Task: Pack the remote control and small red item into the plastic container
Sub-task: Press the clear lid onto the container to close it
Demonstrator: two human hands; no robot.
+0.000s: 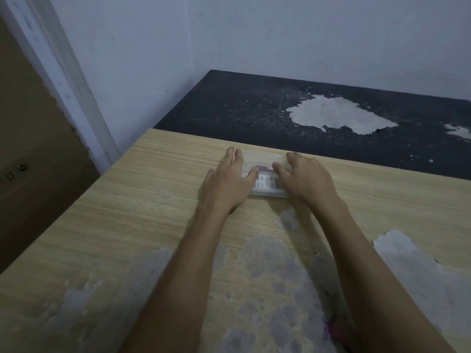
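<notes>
A clear plastic container (265,159) lies flat near the far edge of the wooden table (153,200). Through its see-through top I see a white remote control (266,183) with rows of buttons, and a small red item (262,168) just beyond it. My left hand (229,182) rests palm down on the container's left side, thumb on the top. My right hand (305,179) presses on its right side, thumb also on the top. Both hands cover the container's ends.
The wooden table's veneer is worn away in grey patches (267,276) close to me. Beyond it stands a dark surface (254,108) with peeled pale spots. A wall corner is at the back left, and the table's left edge drops to a brown floor.
</notes>
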